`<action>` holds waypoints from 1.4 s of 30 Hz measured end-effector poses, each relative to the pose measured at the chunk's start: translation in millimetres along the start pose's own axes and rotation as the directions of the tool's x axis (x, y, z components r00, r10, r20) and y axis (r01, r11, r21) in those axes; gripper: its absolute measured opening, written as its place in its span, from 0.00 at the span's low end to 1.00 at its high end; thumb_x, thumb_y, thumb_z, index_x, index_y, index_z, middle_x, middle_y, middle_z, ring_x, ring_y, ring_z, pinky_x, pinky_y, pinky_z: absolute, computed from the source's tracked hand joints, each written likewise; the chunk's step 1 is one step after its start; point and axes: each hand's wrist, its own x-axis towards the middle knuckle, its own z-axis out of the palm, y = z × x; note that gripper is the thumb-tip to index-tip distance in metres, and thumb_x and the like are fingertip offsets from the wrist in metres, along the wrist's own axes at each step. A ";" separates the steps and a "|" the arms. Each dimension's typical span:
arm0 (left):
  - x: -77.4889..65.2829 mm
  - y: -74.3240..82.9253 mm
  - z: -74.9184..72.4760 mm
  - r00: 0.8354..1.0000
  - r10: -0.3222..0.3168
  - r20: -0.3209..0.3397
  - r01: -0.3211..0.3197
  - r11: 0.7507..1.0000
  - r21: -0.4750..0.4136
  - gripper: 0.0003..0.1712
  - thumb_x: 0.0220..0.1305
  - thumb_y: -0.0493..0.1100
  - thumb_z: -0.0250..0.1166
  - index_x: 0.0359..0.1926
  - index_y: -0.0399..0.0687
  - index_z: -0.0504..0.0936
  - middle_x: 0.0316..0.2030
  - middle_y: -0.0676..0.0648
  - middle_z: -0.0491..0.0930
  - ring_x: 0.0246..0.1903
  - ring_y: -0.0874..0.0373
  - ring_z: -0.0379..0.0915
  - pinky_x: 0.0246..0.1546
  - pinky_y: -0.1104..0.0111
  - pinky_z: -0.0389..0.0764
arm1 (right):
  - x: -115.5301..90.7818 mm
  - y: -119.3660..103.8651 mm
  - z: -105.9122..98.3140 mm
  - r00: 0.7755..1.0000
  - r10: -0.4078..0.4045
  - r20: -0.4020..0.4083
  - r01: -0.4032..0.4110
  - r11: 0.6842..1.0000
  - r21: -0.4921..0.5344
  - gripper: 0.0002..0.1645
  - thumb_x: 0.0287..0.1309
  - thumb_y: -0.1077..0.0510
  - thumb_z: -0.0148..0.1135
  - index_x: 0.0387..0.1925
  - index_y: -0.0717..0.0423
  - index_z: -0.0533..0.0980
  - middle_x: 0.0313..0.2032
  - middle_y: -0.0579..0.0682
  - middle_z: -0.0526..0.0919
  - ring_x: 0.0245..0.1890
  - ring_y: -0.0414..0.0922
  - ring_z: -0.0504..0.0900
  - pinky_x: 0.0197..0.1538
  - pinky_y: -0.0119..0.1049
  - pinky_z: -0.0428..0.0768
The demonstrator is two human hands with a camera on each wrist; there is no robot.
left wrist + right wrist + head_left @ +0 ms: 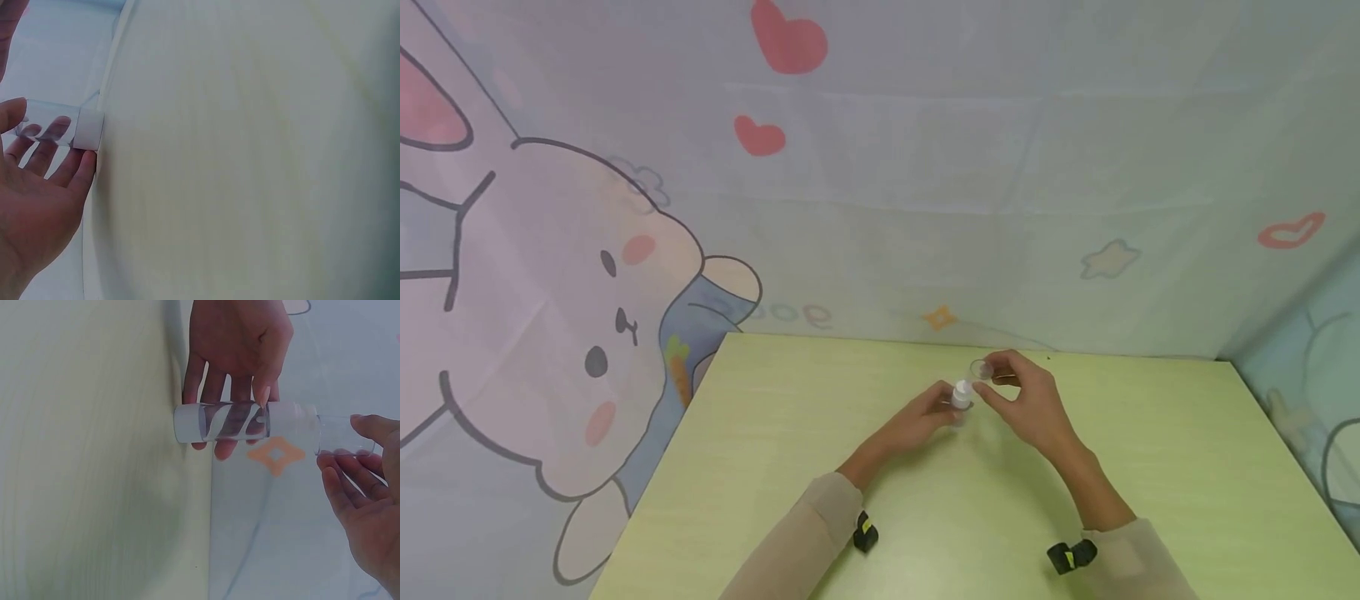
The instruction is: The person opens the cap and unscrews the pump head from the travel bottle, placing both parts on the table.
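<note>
My left hand (925, 417) grips a small clear cylindrical bottle (234, 422) with a white base and a white top (962, 393). In the right wrist view, the left thumb lies on the near side and the fingers go behind the clear body. A clear cap (981, 370) is pinched between the thumb and fingers of my right hand (1033, 408). In the right wrist view its open end is right at the tip of the white top, in line with the bottle. The left wrist view has the bottle (50, 122) at its left edge, its white base close to the tabletop.
Under both hands is a pale yellow-green table (760, 467). A cloth backdrop (910, 233) printed with a rabbit, hearts and stars hangs along its back edge. Each sleeve has a black wrist device (866, 533) at its cuff.
</note>
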 end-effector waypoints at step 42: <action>1.7 -2.4 0.8 0.996 0.019 -0.088 -0.008 0.992 0.128 0.18 0.78 0.46 0.65 0.65 0.55 0.78 0.64 0.51 0.80 0.63 0.53 0.80 0.60 0.66 0.82 | -9.0 10.4 -13.2 1.000 0.012 -0.002 -0.012 0.999 -0.039 0.22 0.65 0.60 0.76 0.56 0.62 0.79 0.46 0.52 0.86 0.50 0.52 0.86 0.54 0.52 0.87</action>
